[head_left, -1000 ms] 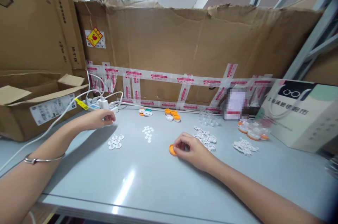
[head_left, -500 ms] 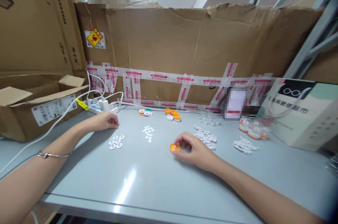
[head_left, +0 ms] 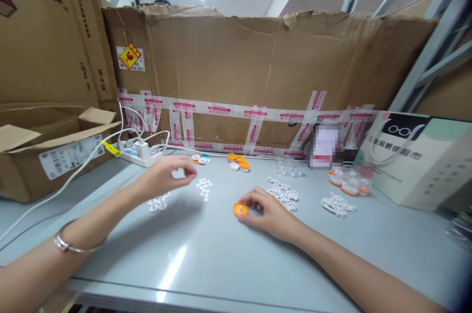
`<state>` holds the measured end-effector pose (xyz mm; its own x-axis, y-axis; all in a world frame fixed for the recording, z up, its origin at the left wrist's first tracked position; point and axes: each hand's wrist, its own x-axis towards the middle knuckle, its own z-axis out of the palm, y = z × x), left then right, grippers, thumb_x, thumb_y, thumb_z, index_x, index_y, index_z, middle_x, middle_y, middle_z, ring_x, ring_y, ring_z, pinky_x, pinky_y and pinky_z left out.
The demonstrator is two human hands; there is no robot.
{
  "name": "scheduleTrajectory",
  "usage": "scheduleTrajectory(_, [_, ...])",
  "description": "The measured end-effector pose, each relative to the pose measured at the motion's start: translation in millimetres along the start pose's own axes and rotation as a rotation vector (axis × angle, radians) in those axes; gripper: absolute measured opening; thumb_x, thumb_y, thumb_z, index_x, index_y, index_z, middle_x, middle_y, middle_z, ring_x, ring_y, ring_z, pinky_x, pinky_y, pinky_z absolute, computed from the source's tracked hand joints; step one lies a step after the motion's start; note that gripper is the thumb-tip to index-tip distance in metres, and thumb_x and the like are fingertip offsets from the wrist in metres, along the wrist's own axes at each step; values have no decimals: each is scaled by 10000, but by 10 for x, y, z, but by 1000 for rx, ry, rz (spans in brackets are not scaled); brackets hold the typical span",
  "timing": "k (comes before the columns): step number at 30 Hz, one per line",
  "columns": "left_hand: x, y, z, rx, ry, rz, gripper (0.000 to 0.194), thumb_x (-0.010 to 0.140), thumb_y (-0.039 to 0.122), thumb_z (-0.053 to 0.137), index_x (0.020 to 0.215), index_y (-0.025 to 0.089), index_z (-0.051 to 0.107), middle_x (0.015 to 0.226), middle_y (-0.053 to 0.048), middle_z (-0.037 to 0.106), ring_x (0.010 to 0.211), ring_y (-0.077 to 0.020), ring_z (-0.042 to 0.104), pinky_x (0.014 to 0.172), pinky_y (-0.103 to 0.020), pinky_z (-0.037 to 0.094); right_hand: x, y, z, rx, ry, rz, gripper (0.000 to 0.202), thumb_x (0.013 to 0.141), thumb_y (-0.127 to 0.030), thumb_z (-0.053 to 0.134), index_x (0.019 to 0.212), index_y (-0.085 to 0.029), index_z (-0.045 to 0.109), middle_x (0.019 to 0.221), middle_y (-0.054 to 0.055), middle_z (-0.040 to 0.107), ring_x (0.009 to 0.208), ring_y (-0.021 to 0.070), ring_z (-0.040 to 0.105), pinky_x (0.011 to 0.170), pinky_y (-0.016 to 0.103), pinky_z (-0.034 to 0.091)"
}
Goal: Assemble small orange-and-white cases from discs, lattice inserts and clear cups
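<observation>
My right hand rests low over the table, thumb and fingers closed on the edge of a round orange cap. A small pale piece shows at the cap's centre. My left hand is raised over the table in a pinch, thumb and fingertip together; whatever they hold, if anything, is too small to make out. Below it lie several white discs with stems, partly hidden by the wrist. Several tiny white discs lie just right of its fingertips. Beside my right hand is a pile of white openwork pieces.
Behind are orange and white caps, clear plastic parts and coloured discs. To the right sit white pieces, clear-topped orange parts and a paper bag. A power strip and open carton stand left.
My left hand has lifted and moved right, from beside the power strip to above the stemmed discs. My right hand still holds the orange cap, now tilted to show more of its inside.
</observation>
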<state>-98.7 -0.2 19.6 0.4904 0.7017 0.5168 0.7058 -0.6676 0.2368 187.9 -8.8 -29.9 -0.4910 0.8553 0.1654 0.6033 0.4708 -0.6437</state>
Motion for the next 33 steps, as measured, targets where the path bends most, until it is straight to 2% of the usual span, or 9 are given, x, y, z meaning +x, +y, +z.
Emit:
scheduleTrajectory(2, [86,296,236,-51,7,211,178,839,237,471,795,162,627,771,-36,643,723,-117,572,710,-221,429,0,7,5,9,8,-11,240,689,-344,648,894,-219,649,875,24,532,804,137,514,721,253,403])
scheduleTrajectory(4, [151,465,493,-26,16,377,173,850,209,467,806,165,628,774,-38,645,720,-114,578,704,-227,422,-3,19,11,20,14,-20,246,692,-353,648,899,-220,652,871,24,532,801,137,517,716,252,406])
scheduleTrajectory(7, [198,502,793,56,40,501,168,856,206,470,799,163,622,746,-33,649,696,-112,587,675,-236,404,-5,41,17,31,15,-31,246,701,-376,641,896,-227,658,859,23,531,796,136,516,710,250,408])
scheduleTrajectory(9, [203,464,899,70,89,500,166,862,210,469,799,169,617,737,-25,650,688,-104,587,661,-235,391,1,52,19,31,19,-34,250,699,-387,646,894,-231,662,851,21,533,799,139,515,710,252,408])
scheduleTrajectory(13, [192,423,950,53,142,441,170,871,239,470,809,173,614,751,-19,651,716,-97,588,671,-229,384,22,65,26,30,19,-15,259,690,-383,660,900,-231,672,849,21,541,795,141,514,718,257,408])
scheduleTrajectory(20, [208,436,970,57,85,516,169,864,213,471,806,180,626,727,-6,650,686,-90,586,670,-231,376,32,84,45,57,13,-27,258,683,-409,671,871,-232,676,844,17,544,797,136,518,716,250,407])
scheduleTrajectory(33, [207,399,980,63,52,517,179,863,206,468,821,187,640,744,-13,665,697,-92,600,683,-235,384,41,107,43,61,13,-22,276,678,-411,676,885,-229,667,872,19,552,800,135,522,712,250,413])
